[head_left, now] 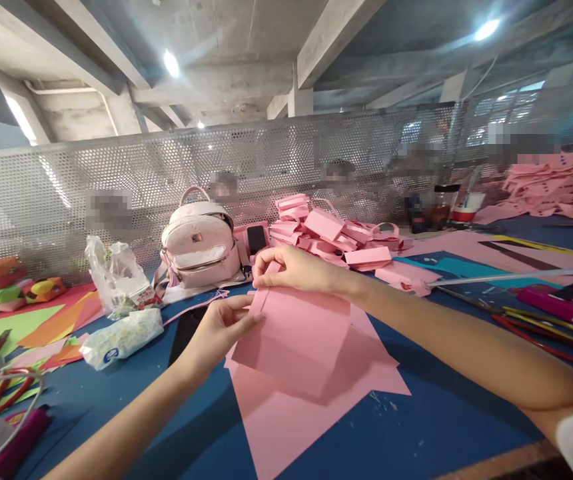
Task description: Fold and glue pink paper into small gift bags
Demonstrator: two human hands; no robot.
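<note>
A sheet of pink paper (301, 327) is raised and tilted above the blue tabletop, with a narrow fold along its upper left edge. My left hand (229, 323) pinches that sheet by its left edge between thumb and fingers. At the sheet's upper left corner, the fingers of my right hand (291, 270) are closed on the folded strip. Beneath it lie more pink paper sheets (276, 427), flat on the table, their pointed corners sticking out to the right and front.
A pale pink backpack (199, 243) stands behind my hands, beside a heap of folded pink paper pieces (326, 227). Left are a tissue pack (124, 339), a plastic bag (116, 277) and scissors (1, 393). Right lie a glue gun (409, 280), more scissors (506, 310) and a magenta power strip (566, 307).
</note>
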